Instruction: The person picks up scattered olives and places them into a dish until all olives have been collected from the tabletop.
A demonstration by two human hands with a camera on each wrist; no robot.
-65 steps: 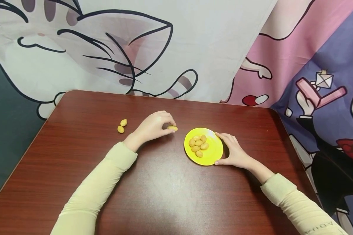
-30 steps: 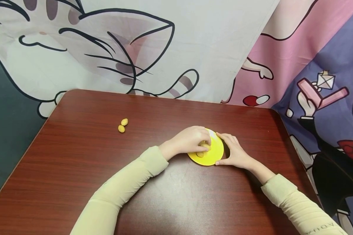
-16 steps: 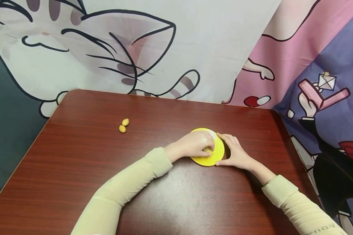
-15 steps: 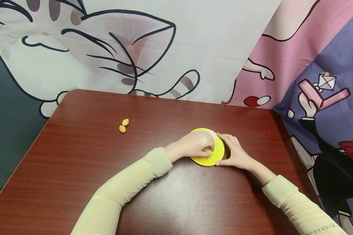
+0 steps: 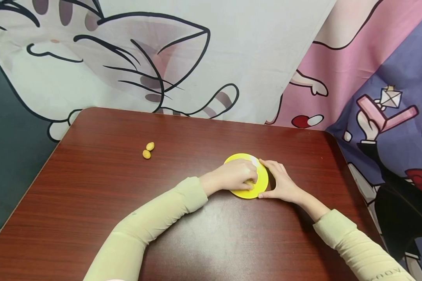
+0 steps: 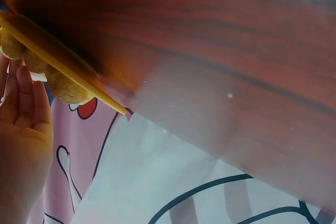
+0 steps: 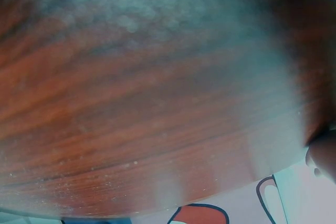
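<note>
The round yellow plate (image 5: 261, 180) sat on the reddish-brown wood-grained table (image 5: 91, 187), with several yellow oval pieces (image 6: 65, 88) on it in the left wrist view. Your left hand (image 5: 235, 174) bent over the plate, thumb and curled fingers pinching one yellow piece (image 5: 249, 182), while your right hand (image 5: 281, 182) held the rim's right side between spread thumb and fingers. Two loose yellow pieces (image 5: 146, 154) lay just beside each other on the table, well to the left. Beyond its far edge hung a cat-print cloth (image 5: 260, 58)

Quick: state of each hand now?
Left hand: curled over the yellow plate; whether it holds anything can't be told.
Right hand: holding the yellow plate's rim.
</note>
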